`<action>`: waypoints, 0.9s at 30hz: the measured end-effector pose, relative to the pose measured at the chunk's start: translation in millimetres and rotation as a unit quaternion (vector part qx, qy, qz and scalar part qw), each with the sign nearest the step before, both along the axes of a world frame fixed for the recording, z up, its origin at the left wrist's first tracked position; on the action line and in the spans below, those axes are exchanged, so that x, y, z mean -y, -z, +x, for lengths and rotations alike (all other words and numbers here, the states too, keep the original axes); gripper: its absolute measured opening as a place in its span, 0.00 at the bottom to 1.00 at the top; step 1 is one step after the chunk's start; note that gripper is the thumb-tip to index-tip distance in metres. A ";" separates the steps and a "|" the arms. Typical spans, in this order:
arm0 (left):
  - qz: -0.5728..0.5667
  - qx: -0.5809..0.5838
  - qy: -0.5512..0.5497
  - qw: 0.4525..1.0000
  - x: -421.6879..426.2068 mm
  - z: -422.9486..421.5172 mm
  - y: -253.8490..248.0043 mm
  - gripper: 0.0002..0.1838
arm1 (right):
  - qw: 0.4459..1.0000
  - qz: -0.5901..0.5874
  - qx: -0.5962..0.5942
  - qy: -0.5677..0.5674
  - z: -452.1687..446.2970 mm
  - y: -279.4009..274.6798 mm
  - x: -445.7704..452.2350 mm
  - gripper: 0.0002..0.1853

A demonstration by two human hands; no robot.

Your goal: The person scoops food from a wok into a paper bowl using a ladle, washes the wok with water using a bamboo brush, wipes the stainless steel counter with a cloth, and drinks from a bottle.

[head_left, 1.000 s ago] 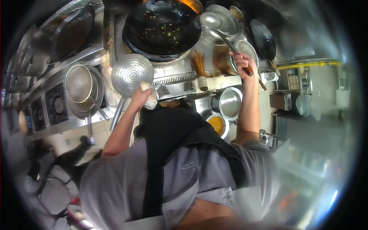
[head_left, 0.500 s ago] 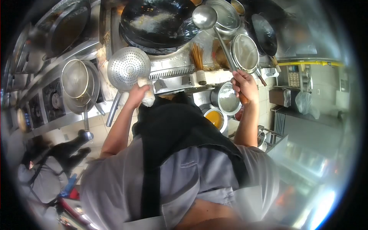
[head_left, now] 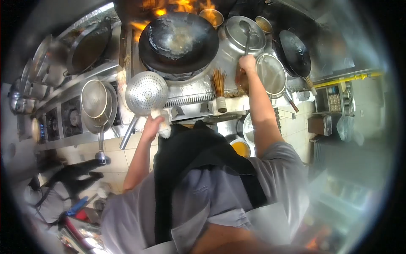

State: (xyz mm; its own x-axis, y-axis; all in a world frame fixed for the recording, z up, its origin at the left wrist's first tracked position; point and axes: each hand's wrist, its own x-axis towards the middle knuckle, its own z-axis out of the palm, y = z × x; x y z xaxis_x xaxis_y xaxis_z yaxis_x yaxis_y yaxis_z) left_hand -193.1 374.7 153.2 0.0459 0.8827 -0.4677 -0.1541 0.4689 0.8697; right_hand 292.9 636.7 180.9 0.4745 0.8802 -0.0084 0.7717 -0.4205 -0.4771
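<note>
- The right hand [head_left: 247,63] is closed around the handle of a ladle [head_left: 247,42], with the arm stretched forward.
- The ladle's bowl is within the rim of a round metal basin [head_left: 259,43], behind the hand.
- The left hand [head_left: 154,126] is closed on a bunched white cloth [head_left: 164,129]; whether it also grips something under the cloth, I cannot tell.
- A perforated skimmer [head_left: 146,91] lies just beside the cloth, its handle slanting down and left, close to the left forearm.
- A black wok [head_left: 177,63] sits on the stove [head_left: 192,89], ahead of the hands, with a pale, cloudy patch inside.
- Orange flames [head_left: 182,6] rise behind the wok.
- A bristle brush [head_left: 219,86] is between the wok and the right forearm, bristles pointing away from the person.
- A mesh strainer [head_left: 272,76] is just right of that forearm.
- Another strainer [head_left: 94,98] is farther left, over a pan [head_left: 113,103].
- A pot [head_left: 252,149] of orange-yellow liquid stands near the apron [head_left: 198,148].
- A co-worker [head_left: 55,199] is at the lower left.
</note>
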 end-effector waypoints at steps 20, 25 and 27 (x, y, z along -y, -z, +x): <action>-0.100 -0.059 -0.054 0.992 31.7 53.2 9.1 0.24 | 0.429 -0.071 -0.901 0.015 79.1 -131.9 81.7 0.20; -0.081 -0.049 -0.020 0.995 11.7 52.4 0.0 0.22 | 0.446 -0.093 -0.890 -0.001 39.4 -168.9 111.8 0.20; -0.075 -0.035 -0.010 0.997 7.8 47.2 -9.0 0.23 | 0.457 -0.091 -0.885 0.007 21.5 -180.2 122.2 0.20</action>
